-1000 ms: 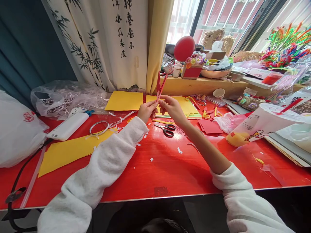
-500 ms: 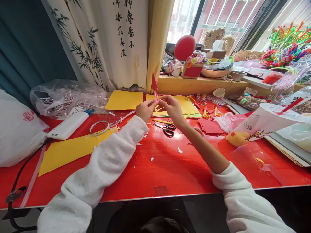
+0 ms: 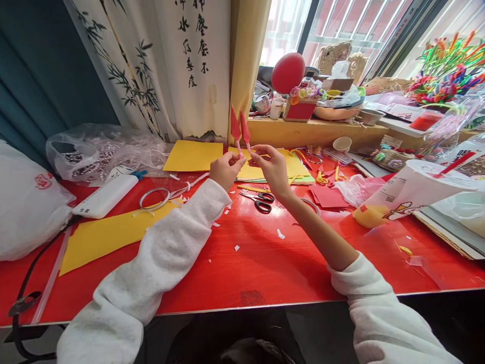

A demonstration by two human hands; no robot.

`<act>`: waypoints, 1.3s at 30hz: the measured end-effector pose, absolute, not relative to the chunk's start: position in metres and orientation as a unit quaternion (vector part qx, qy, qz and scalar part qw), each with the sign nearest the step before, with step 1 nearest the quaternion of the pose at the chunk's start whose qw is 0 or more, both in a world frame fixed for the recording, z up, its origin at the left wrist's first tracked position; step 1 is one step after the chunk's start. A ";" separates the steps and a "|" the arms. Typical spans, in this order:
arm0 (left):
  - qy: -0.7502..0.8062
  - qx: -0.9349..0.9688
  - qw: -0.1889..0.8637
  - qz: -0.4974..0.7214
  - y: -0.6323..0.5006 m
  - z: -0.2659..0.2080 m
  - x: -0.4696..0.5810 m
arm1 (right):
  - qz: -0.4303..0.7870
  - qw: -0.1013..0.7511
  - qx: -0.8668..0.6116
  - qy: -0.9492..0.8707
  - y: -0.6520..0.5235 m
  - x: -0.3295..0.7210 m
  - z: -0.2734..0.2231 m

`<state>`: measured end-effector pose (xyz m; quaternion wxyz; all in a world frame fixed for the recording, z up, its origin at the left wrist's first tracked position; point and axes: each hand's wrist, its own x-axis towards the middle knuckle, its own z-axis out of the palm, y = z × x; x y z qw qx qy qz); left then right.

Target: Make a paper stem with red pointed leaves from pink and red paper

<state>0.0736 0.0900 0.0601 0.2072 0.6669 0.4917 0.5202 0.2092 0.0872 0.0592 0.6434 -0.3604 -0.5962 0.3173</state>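
Between finger and thumb, my left hand (image 3: 226,172) pinches the pink stem of a red paper piece (image 3: 235,129) shaped like a pointed leaf. A second such red paper leaf (image 3: 245,131) rises from the fingertips of my right hand (image 3: 272,171), which is closed on its stem. Both pieces stand upright side by side, tips apart, and the hands are close together above the yellow paper. Below the hands lie black-handled scissors (image 3: 262,203) and a yellow pencil-like stick (image 3: 253,189).
Yellow sheets (image 3: 194,156) lie behind my hands, with a long yellow strip (image 3: 102,235) at left. A white tape roll (image 3: 154,198), red paper squares (image 3: 329,197), a tilted drink cup (image 3: 409,194) and a white plastic bag (image 3: 30,202) surround the work area. Paper scraps dot the red table (image 3: 265,263).
The two red paper pieces, overlapping before, are now separated into two distinct leaves. My hands have moved slightly apart, each holding one stem.
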 end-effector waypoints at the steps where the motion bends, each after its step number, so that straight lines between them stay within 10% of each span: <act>1: 0.483 0.674 0.206 0.520 0.090 0.060 0.074 | 0.315 0.643 -0.361 -0.598 0.087 0.209 0.059; 39: 0.529 0.754 0.044 0.388 0.093 0.057 0.069 | 0.388 0.669 -0.353 -0.527 0.083 0.200 0.054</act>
